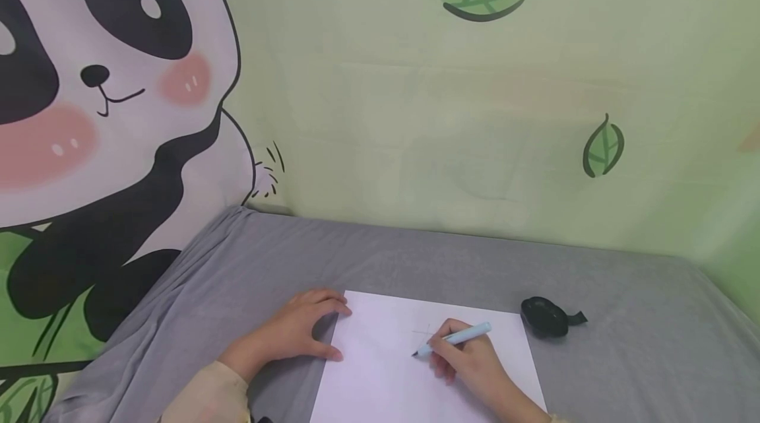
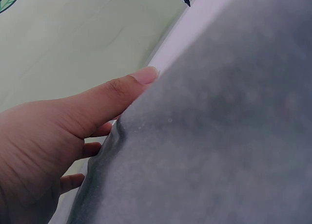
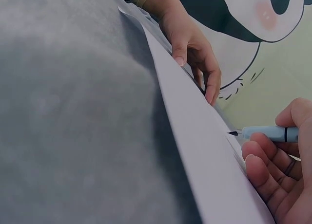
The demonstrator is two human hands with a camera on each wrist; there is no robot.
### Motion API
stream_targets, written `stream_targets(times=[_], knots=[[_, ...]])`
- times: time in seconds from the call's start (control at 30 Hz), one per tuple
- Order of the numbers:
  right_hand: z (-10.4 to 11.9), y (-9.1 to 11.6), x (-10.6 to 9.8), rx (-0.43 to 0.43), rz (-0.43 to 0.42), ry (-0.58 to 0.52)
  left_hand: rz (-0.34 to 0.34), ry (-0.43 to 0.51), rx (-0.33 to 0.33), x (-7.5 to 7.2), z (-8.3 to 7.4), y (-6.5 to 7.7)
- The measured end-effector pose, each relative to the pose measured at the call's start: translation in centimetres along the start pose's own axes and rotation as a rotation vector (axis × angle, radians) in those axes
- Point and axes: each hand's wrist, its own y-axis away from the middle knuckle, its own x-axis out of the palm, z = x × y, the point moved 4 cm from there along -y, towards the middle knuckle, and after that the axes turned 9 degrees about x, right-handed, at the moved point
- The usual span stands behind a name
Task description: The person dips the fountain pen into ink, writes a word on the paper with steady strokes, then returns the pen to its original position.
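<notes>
A white sheet of paper (image 1: pixel 368 370) lies on the grey cloth. My right hand (image 1: pixel 469 357) pinches a light blue pen (image 1: pixel 460 336) between thumb and fingers, its dark tip close over the sheet near the middle. Thin crossed lines (image 1: pixel 423 331) show just beyond the tip. At the sheet's left edge rests my left hand (image 1: pixel 297 329), thumb and index finger spread apart with their tips on the paper. The left wrist view shows that thumb (image 2: pixel 141 77) at the paper's edge. In the right wrist view the pen (image 3: pixel 273 133) points toward the left hand (image 3: pixel 192 48).
A black rounded object (image 1: pixel 545 317) with a short flat strip sits right of the sheet. Grey cloth (image 1: pixel 641 330) covers the surface. Behind it hangs a pale green backdrop (image 1: pixel 380 113) with a panda (image 1: pixel 196 192) and leaves. A small dark thing (image 1: pixel 264 420) shows at the bottom edge.
</notes>
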Motion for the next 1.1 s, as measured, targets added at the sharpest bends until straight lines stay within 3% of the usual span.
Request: stream_targets(times=[0.17, 0.4, 0.53, 1.1], knots=[[0.3, 0.0, -0.3, 0.006, -0.052, -0.03, -0.011, -0.015, 0.02, -0.1, 0.0, 0.0], [0.4, -0.2, -1.2, 0.056, -0.234, -0.082, -0.01, -0.026, 0.025, -0.2, -0.1, 0.0], [0.2, -0.4, -1.5, 0.09, -0.304, -0.054, -0.01, -0.032, 0.027, -0.3, -0.1, 0.1], [-0.4, -0.7, -1.6, 0.106, -0.32, -0.033, -0.024, -0.05, 0.034, -0.3, -0.3, 0.1]])
